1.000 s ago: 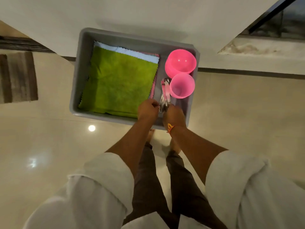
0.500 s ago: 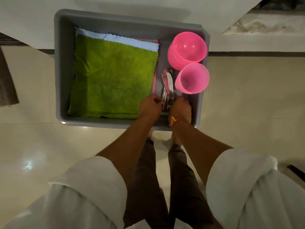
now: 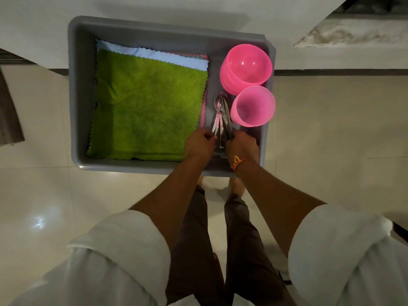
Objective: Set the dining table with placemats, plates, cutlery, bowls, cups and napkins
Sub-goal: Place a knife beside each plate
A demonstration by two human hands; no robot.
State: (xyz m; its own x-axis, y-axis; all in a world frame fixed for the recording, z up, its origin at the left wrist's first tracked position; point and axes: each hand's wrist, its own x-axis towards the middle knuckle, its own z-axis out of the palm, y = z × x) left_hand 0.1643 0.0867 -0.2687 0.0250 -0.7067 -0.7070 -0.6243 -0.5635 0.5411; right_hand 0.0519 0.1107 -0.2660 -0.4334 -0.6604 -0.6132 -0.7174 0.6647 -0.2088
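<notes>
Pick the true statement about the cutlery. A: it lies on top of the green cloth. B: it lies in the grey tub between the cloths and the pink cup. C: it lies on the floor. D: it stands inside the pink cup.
B: the cutlery lies in the grey tub, between the green cloth and the pink cup; the left hand and right hand grip its handles.

In the tub (image 3: 72, 96) we see stacked cloths (image 3: 148, 107) at frame left, bowls (image 3: 246, 67) upper right, a cup (image 3: 252, 106) below them, cutlery (image 3: 221, 113) seemingly between cloths and cup.
</notes>
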